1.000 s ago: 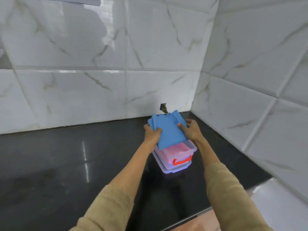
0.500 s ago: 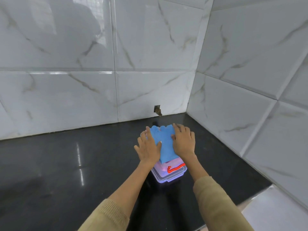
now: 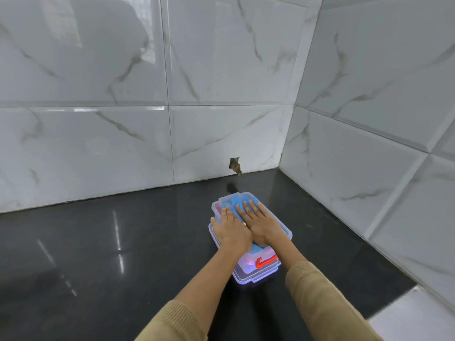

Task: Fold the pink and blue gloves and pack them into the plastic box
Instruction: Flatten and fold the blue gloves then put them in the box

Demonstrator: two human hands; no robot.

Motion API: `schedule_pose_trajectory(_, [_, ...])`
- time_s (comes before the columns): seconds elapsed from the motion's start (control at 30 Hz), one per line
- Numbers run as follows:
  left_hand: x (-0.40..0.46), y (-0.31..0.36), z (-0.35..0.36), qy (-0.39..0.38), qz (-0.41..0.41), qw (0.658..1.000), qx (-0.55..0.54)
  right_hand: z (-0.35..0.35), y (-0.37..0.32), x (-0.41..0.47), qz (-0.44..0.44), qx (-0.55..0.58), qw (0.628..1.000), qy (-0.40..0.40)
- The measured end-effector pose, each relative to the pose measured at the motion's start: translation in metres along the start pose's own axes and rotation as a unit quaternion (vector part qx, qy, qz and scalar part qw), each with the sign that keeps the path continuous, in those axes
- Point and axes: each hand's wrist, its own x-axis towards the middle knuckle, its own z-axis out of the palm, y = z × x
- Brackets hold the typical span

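Note:
A clear plastic box [image 3: 283,230] with a red handle [image 3: 265,261] stands on the black counter. The blue glove [image 3: 236,201] lies folded inside it, its fingers showing at the far end. A pink glow near the front wall hints at the pink glove [image 3: 247,263] underneath, mostly hidden. My left hand [image 3: 230,228] and my right hand [image 3: 262,223] lie flat, side by side, palms down, pressing on the blue glove inside the box. Neither hand grips anything.
The black glossy counter [image 3: 123,254] runs left and toward me. White marble-look tiled walls meet in a corner behind the box. A small hole [image 3: 234,164] sits low in the back wall. The counter's front edge [image 3: 394,303] and a white floor lie at lower right.
The blue glove went from being held above the box down into it. Both hands shifted from gripping its edges to lying flat on top, pressing it lower.

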Motion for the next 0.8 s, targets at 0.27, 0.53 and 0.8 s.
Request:
schedule_pose_trajectory(0.27, [-0.004, -0.038, -0.005, -0.04, -0.025, 0.996, 0.071, -0.005, -0.048, 0.008, 0.018, 0.083, 0.995, -0.06])
schedule_pose_trajectory(0.53, [-0.043, -0.146, -0.015, -0.037, -0.016, 0.995, 0.089, -0.042, -0.161, 0.011, 0.029, 0.147, 0.988, -0.046])
schedule_pose_trajectory(0.8, [-0.108, -0.243, -0.029, -0.066, -0.091, 0.991, 0.074, -0.083, -0.27, 0.007, -0.044, 0.163, 0.984, -0.06])
